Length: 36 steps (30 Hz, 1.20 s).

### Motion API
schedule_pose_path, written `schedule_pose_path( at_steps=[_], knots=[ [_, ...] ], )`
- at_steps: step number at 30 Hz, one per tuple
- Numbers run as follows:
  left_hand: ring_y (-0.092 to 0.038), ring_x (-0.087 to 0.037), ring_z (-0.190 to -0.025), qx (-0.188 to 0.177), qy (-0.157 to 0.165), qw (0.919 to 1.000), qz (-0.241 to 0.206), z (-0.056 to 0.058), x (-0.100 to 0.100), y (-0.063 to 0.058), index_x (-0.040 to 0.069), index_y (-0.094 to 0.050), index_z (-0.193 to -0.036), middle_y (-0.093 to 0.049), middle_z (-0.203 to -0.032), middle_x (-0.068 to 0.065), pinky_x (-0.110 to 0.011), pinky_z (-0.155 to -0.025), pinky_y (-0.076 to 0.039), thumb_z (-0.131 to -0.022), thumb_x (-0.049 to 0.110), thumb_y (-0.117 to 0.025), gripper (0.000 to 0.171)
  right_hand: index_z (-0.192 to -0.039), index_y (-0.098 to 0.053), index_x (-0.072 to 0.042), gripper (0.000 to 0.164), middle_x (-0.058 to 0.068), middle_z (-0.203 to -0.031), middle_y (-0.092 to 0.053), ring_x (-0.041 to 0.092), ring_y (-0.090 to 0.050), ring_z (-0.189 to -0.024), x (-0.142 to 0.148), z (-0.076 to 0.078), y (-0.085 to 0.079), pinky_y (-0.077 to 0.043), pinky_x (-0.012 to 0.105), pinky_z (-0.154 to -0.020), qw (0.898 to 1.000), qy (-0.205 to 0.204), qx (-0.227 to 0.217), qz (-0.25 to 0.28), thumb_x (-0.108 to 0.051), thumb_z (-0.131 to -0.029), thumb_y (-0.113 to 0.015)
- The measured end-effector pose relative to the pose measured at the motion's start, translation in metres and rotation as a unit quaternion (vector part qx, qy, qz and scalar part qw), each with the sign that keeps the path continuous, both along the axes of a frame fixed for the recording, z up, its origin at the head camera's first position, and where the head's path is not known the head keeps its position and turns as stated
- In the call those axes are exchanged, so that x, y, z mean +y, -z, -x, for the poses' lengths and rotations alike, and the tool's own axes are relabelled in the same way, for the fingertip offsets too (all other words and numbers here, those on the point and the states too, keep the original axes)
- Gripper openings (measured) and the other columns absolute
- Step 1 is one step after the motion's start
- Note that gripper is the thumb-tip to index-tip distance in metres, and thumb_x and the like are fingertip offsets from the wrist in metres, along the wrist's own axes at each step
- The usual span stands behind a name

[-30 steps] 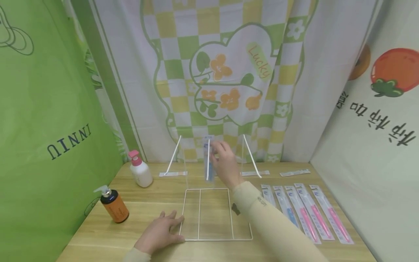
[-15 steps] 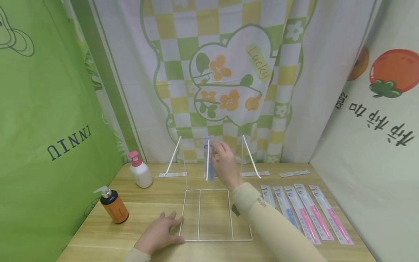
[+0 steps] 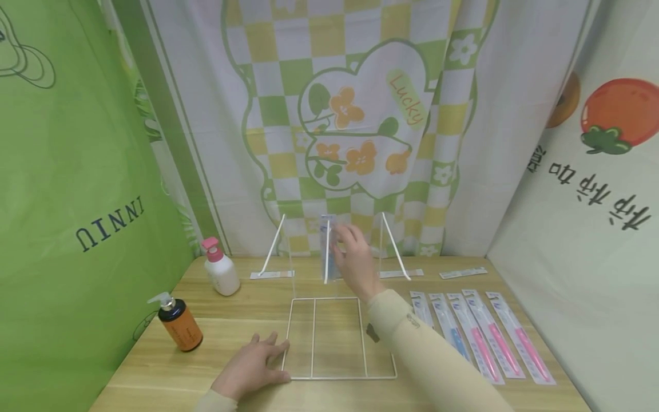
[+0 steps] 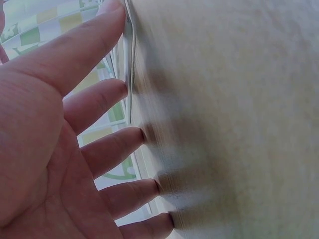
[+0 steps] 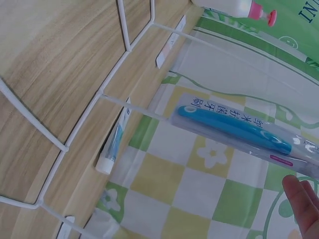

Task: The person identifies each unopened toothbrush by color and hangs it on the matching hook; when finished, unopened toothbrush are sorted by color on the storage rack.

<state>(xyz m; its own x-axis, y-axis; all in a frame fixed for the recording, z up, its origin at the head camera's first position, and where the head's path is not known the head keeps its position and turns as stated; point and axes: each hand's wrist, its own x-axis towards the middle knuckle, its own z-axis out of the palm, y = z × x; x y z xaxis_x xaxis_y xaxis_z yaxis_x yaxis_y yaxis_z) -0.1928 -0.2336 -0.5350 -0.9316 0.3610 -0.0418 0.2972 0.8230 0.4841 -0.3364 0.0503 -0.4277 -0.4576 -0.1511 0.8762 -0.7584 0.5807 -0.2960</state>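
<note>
Running twelve to six in the head view, the packaged toothbrush (image 5: 234,127) sits at the right hand's (image 3: 355,258) nine o'clock, the spread left hand (image 3: 252,365) farther off, and whether right fingers pinch it, I can't tell!

Soft, even light is washing the curtain (image 3: 288,74); the left hand (image 4: 47,149) is casting blurred shadows (image 4: 192,159) across the tabletop (image 4: 259,79).

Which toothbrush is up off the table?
The blue toothbrush beside the right hand: it's upright at the white rack, while the five on the right lie flat on the table.
</note>
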Motion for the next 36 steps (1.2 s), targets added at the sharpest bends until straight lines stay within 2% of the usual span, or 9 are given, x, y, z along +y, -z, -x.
schedule_pose_path(
  at_steps=[5,13,15,19,22,25,27,33,36],
  knots=[
    [-0.034,-0.079,-0.136,0.001,0.002,1.0,0.002,0.0,0.0,0.0,0.013,-0.07,-0.144,-0.052,-0.155,-0.033,-0.089,-0.106,-0.03,-0.081,0.051,-0.091,0.076,-0.133,-0.065,0.002,0.043,0.019,-0.124,-0.067,0.032,-0.074,-0.102,0.009,-0.001,0.008,-0.066,0.03,-0.085,1.0,-0.008,0.002,0.0,0.001,-0.093,-0.081],
    [-0.033,-0.079,-0.137,-0.005,-0.003,1.0,-0.003,0.0,-0.002,0.0,0.014,-0.07,-0.144,-0.051,-0.156,-0.033,-0.089,-0.107,-0.029,-0.081,0.05,-0.091,0.075,-0.139,-0.064,-0.004,0.047,0.018,-0.135,-0.065,0.033,-0.073,-0.107,0.039,-0.012,0.022,-0.066,0.035,-0.086,0.995,-0.026,-0.093,-0.007,-0.009,-0.096,-0.081],
    [-0.033,-0.079,-0.137,-0.002,-0.003,1.0,0.0,0.0,-0.002,0.0,0.014,-0.07,-0.144,-0.051,-0.156,-0.032,-0.089,-0.107,-0.029,-0.081,0.05,-0.091,0.075,-0.142,-0.063,-0.008,0.048,0.018,-0.139,-0.064,0.032,-0.071,-0.11,0.051,-0.015,0.027,-0.066,0.036,-0.087,0.991,-0.028,-0.129,-0.004,-0.01,-0.098,-0.08],
    [-0.033,-0.078,-0.137,0.0,-0.002,1.0,0.004,0.0,-0.002,0.002,0.015,-0.07,-0.145,-0.051,-0.157,-0.031,-0.088,-0.108,-0.029,-0.082,0.052,-0.09,0.076,-0.149,-0.058,-0.015,0.05,0.013,-0.145,-0.059,0.031,-0.068,-0.115,0.079,-0.024,0.037,-0.066,0.045,-0.087,0.975,-0.026,-0.222,0.007,-0.013,-0.102,-0.075],
    [-0.033,-0.078,-0.138,-0.003,-0.003,1.0,0.003,0.0,-0.001,0.002,0.015,-0.07,-0.145,-0.051,-0.157,-0.031,-0.088,-0.108,-0.029,-0.082,0.051,-0.09,0.076,-0.148,-0.06,-0.012,0.051,0.017,-0.141,-0.063,0.034,-0.071,-0.11,0.104,-0.026,0.049,-0.066,0.052,-0.084,0.969,-0.006,-0.247,0.0,-0.012,-0.1,-0.077],
    [-0.032,-0.078,-0.138,-0.005,-0.003,1.0,0.002,0.0,-0.001,0.001,0.014,-0.07,-0.145,-0.051,-0.157,-0.031,-0.088,-0.108,-0.029,-0.082,0.051,-0.091,0.076,-0.143,-0.064,-0.006,0.052,0.021,-0.134,-0.068,0.037,-0.074,-0.105,0.131,-0.022,0.062,-0.066,0.052,-0.085,0.963,0.024,-0.269,-0.016,-0.009,-0.095,-0.082],
    [-0.033,-0.078,-0.138,-0.003,-0.003,1.0,0.003,0.0,-0.001,0.001,0.014,-0.07,-0.145,-0.051,-0.157,-0.031,-0.088,-0.108,-0.029,-0.082,0.051,-0.091,0.076,-0.144,-0.063,-0.003,0.055,0.026,-0.134,-0.068,0.039,-0.075,-0.102,0.149,-0.02,0.069,-0.067,0.05,-0.082,0.952,0.028,-0.304,-0.024,-0.007,-0.093,-0.083],
    [-0.033,-0.078,-0.138,-0.001,-0.003,1.0,0.002,0.0,-0.001,0.001,0.014,-0.07,-0.145,-0.051,-0.156,-0.032,-0.088,-0.109,-0.029,-0.082,0.051,-0.091,0.076,-0.154,-0.055,-0.004,0.061,0.038,-0.144,-0.056,0.037,-0.075,-0.098,0.194,-0.022,0.074,-0.068,0.043,-0.073,0.886,-0.006,-0.462,-0.031,-0.016,-0.099,-0.079],
    [-0.033,-0.078,-0.138,-0.002,-0.005,1.0,0.002,0.0,-0.001,0.001,0.014,-0.07,-0.145,-0.051,-0.157,-0.031,-0.088,-0.109,-0.029,-0.082,0.051,-0.091,0.076,-0.151,-0.06,-0.005,0.059,0.039,-0.141,-0.058,0.031,-0.075,-0.094,0.208,-0.024,0.071,-0.068,0.042,-0.073,0.865,0.005,-0.498,-0.052,-0.018,-0.097,-0.08]
  ],
)
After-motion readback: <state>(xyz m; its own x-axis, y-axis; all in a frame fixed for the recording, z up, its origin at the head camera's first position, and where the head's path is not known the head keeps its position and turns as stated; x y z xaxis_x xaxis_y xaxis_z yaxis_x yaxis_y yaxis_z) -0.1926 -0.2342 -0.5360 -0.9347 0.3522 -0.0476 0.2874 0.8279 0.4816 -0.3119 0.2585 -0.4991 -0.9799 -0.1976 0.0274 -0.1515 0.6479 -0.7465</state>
